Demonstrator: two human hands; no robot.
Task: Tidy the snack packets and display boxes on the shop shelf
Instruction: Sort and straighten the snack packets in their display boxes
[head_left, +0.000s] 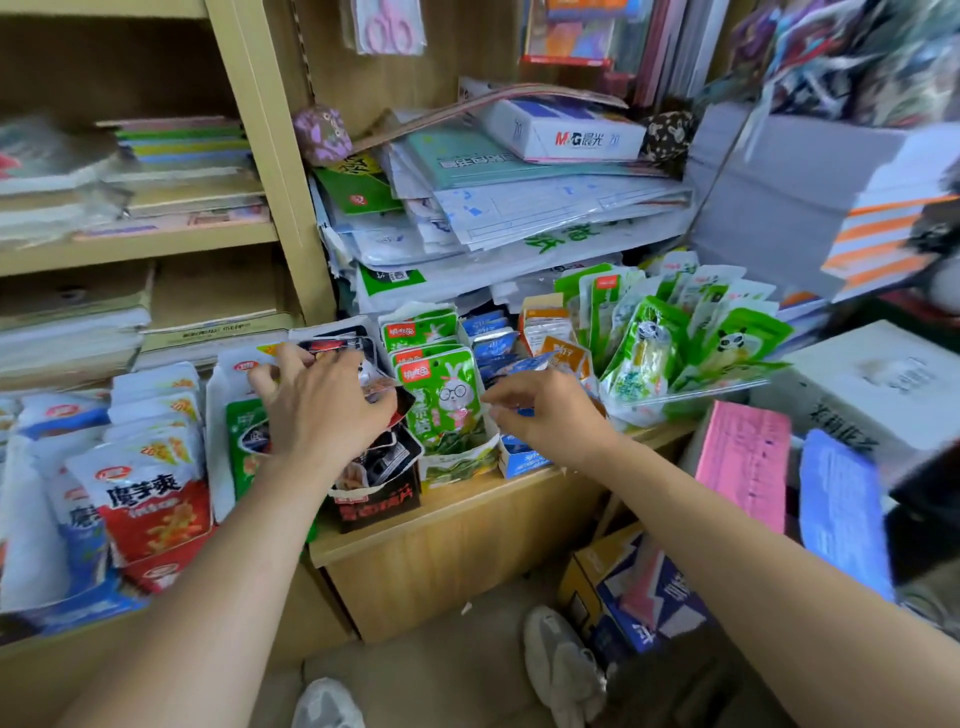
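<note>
my left hand (322, 410) with fingers spread, gripping the black packets (387, 452) in one black display box (379, 508) on the shelf (467, 501), right hand (553, 418) fingers pinching one blue packet (523, 412) above one blue box (519, 461), three green rabbit packets (441, 397) between (just the fronts I can count)

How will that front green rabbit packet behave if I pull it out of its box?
Probably light and floppy: the green rabbit packet is a thin, flat pouch. Its glossy film looks slippery, so pinch near the top. Its display box has a torn, sagging front, so the packets behind may slump forward.
</note>
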